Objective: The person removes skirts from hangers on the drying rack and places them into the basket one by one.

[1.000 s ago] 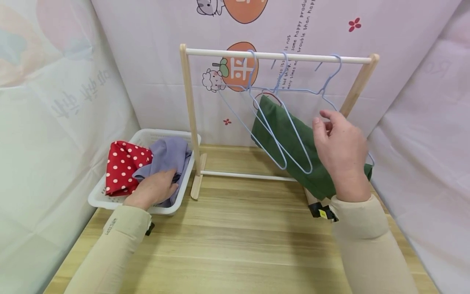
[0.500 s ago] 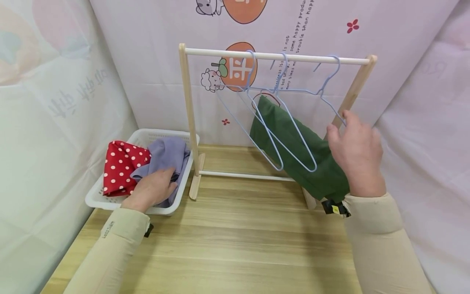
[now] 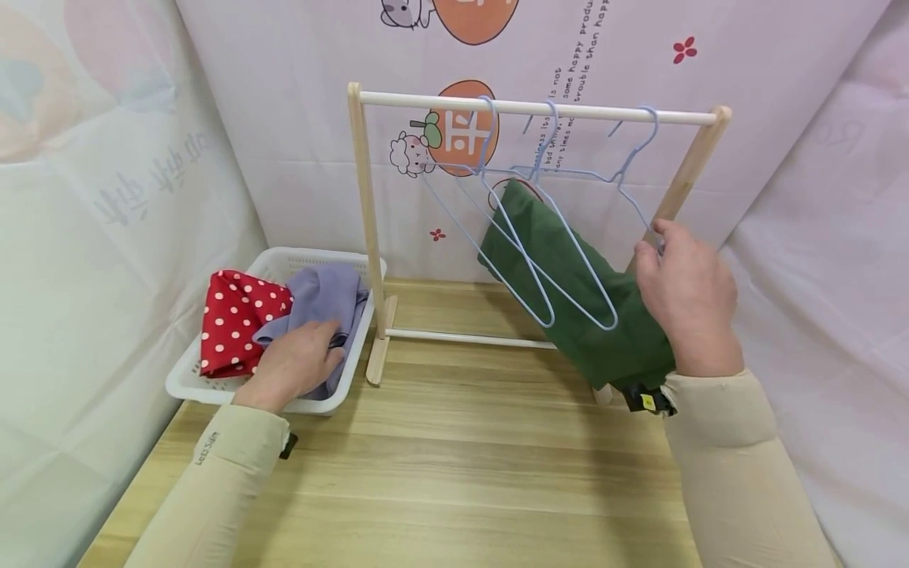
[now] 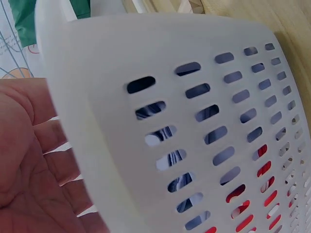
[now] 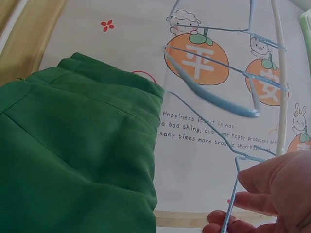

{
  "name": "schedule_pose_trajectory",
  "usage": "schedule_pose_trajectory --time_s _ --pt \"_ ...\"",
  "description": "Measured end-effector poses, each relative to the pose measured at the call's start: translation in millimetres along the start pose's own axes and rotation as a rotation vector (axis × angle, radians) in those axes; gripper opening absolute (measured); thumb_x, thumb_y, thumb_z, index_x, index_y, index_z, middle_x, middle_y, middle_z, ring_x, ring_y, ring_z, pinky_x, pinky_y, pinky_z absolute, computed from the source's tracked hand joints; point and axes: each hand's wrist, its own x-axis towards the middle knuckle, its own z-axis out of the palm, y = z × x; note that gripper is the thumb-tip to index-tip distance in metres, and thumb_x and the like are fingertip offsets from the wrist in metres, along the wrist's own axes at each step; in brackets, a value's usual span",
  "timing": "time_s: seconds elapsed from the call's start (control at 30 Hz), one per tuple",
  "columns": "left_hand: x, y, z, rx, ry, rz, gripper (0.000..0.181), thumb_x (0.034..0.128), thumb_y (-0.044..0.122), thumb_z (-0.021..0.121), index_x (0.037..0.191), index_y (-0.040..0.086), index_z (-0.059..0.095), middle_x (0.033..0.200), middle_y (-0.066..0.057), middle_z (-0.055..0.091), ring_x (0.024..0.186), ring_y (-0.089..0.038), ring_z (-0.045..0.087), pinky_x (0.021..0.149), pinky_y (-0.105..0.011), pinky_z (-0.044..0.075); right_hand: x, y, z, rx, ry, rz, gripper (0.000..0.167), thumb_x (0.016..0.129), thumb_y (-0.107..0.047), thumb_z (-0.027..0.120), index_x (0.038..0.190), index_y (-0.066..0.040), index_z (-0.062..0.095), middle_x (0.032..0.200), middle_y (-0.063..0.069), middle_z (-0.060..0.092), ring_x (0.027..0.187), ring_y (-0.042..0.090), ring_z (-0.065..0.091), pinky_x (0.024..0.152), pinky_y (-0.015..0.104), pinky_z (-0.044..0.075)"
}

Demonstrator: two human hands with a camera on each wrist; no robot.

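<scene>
In the head view, my right hand (image 3: 689,296) pinches the right shoulder of the rightmost blue wire hanger (image 3: 625,167). The right wrist view shows the thumb and fingers about that wire (image 5: 232,201). Green cloth (image 3: 554,252) hangs folded at this hanger and slants down to the right; the bar beneath it is hidden. My left hand (image 3: 298,364) rests over the purple cloth (image 3: 323,296) in the white basket (image 3: 256,397), its fingers loosely extended. Seen from the left wrist, the fingers (image 4: 63,162) lie past the basket's rim.
Two bare blue hangers (image 3: 490,150) hang left of the green cloth on the wooden rack's top rod (image 3: 426,102). Red polka-dot cloth (image 3: 237,323) fills the basket's left side. The rack's left post (image 3: 368,205) stands close beside the basket. Printed fabric walls enclose the table (image 3: 454,465).
My right hand has moved right and taken hold of the hanger's shoulder. The hanger and green cloth have shifted slightly. My left hand has stayed in the basket.
</scene>
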Motion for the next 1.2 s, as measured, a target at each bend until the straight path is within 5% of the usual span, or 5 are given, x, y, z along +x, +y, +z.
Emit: schedule_pose_trajectory --time_s 0.37,0.63,0.83,1.2 --pt "-0.1 7.1 -2.3 -0.002 0.075 0.037 0.051 0.1024 0.024 0.063 0.147 0.000 0.054 0.143 -0.024 0.060 0.131 -0.044 0.058 0.103 -0.064 0.050 -1.1 -6.5 4.9 0.027 -0.019 -0.024 0.052 0.113 -0.033 0.030 0.157 -0.006 0.043 0.147 0.028 0.056 0.122 0.053 0.057 0.091 0.067 0.046" --pt "-1.9 9.6 -2.2 -0.007 0.095 0.043 0.051 0.1029 0.024 0.063 0.147 0.001 0.055 0.144 -0.025 0.060 0.132 -0.045 0.058 0.103 -0.063 0.050 -2.2 -7.6 9.6 0.126 -0.022 -0.035 0.052 0.114 -0.034 0.024 0.151 -0.005 0.046 0.110 0.018 0.075 0.113 0.046 0.063 0.091 0.063 0.046" --pt "-4.0 14.5 -3.2 -0.005 0.145 0.070 0.052 0.1020 0.024 0.065 0.145 -0.002 0.055 0.138 -0.026 0.063 0.126 -0.045 0.062 0.100 -0.062 0.052 -4.3 -11.0 10.8 0.154 -0.016 -0.030 0.054 0.114 -0.036 0.023 0.158 -0.009 0.039 0.103 0.017 0.075 0.096 0.041 0.063 0.081 0.055 0.046" --pt "-2.6 41.4 -3.5 -0.053 0.253 0.153 0.043 0.1009 0.023 0.067 0.137 -0.001 0.063 0.126 -0.021 0.071 0.114 -0.040 0.069 0.093 -0.056 0.057 -5.9 -15.9 11.4 0.178 -0.013 -0.027 0.053 0.114 -0.032 0.025 0.162 -0.011 0.034 0.102 0.020 0.075 0.110 0.046 0.063 0.087 0.061 0.048"
